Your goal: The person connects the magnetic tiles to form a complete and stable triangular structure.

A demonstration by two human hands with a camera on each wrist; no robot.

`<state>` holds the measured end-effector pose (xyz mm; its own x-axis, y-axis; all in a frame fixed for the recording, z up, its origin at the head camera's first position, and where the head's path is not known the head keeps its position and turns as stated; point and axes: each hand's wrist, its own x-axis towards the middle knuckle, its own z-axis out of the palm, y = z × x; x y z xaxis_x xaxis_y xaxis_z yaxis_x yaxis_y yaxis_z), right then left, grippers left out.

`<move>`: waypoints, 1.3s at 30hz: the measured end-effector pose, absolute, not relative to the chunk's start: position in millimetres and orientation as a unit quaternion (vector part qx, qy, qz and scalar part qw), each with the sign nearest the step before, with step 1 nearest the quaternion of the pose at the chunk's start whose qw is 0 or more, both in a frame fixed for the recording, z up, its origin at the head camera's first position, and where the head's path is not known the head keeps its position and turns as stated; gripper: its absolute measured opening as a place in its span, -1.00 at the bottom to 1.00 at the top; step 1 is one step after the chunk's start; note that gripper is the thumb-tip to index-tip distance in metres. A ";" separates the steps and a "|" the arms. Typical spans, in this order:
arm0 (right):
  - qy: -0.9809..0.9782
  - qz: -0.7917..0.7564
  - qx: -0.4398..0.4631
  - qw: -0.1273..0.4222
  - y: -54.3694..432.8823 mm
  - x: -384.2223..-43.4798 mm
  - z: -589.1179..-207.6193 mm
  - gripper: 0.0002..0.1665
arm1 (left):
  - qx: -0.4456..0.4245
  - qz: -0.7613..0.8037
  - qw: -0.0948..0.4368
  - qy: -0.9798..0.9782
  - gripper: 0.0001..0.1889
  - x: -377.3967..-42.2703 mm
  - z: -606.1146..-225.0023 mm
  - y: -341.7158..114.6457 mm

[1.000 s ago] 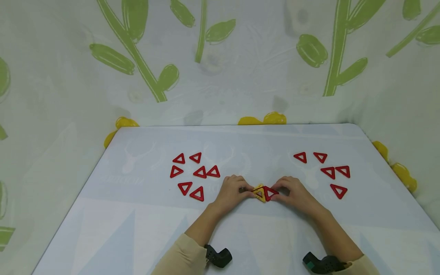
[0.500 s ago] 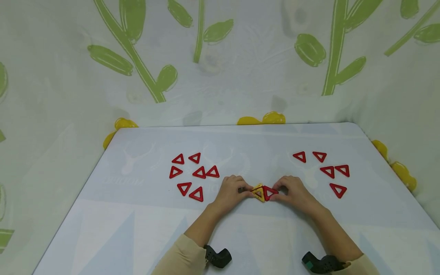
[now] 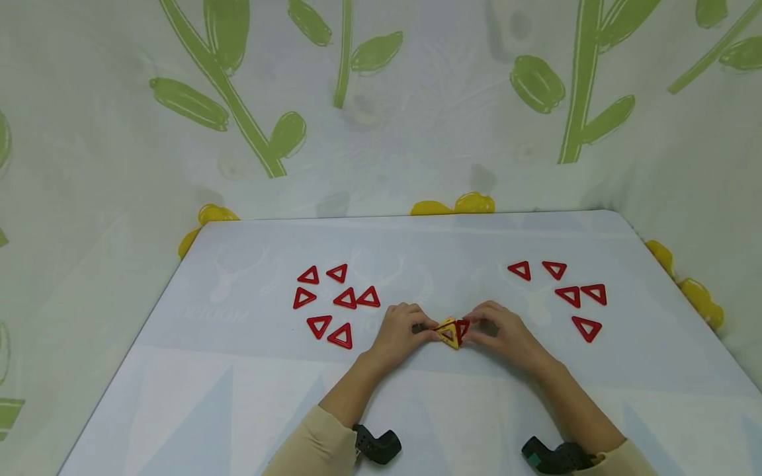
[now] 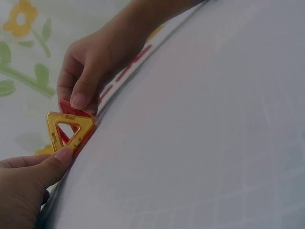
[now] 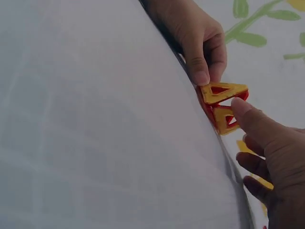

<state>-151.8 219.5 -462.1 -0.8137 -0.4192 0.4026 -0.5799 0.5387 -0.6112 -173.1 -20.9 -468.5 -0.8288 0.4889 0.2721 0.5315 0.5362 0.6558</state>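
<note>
In the middle of the table, a small raised cluster joins yellow triangular magnetic tiles and red ones along their edges. My left hand pinches the cluster's left side; its thumb presses a yellow tile's corner in the left wrist view. On the right side, my right hand pinches a red triangular magnetic tile, which tilts up against the yellow one. In the right wrist view, the right thumb is at the tile's tip, and the other fingers are partly hidden.
Several loose red triangular tiles lie flat to the left of the hands. Another group of red tiles lies to the right. Behind the table's far edge rises a pale cloth wall printed with green leaves.
The red tile at the right hand lay flat beside the yellow one and now tilts up toward it. The right hand has shifted slightly left with it; the left hand keeps its place.
</note>
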 end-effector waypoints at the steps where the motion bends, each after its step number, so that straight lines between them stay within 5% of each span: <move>1: -0.865 0.394 0.292 0.106 218.5 -151.8 -463.5 -0.60 | -0.293 -0.381 0.031 -0.876 -0.80 -173.0 -468.5 -20.9; 16: -0.869 0.428 0.236 0.077 208.1 -147.4 -463.5 -0.64 | -0.294 -0.376 0.053 -0.877 -0.78 -172.0 -467.6 -21.1; 28: -0.876 0.394 0.227 0.161 196.8 -148.5 -474.0 -0.70 | -0.262 -0.346 0.105 -0.895 -0.77 -170.4 -470.8 -17.6; 33: -0.888 0.362 0.221 0.180 192.2 -150.0 -468.9 -0.72 | -0.232 -0.353 0.095 -0.901 -0.76 -171.3 -470.4 -14.6; 39: -0.909 0.342 0.192 0.141 188.7 -157.5 -457.9 -0.71 | -0.196 -0.341 0.070 -0.917 -0.74 -179.2 -467.1 -9.7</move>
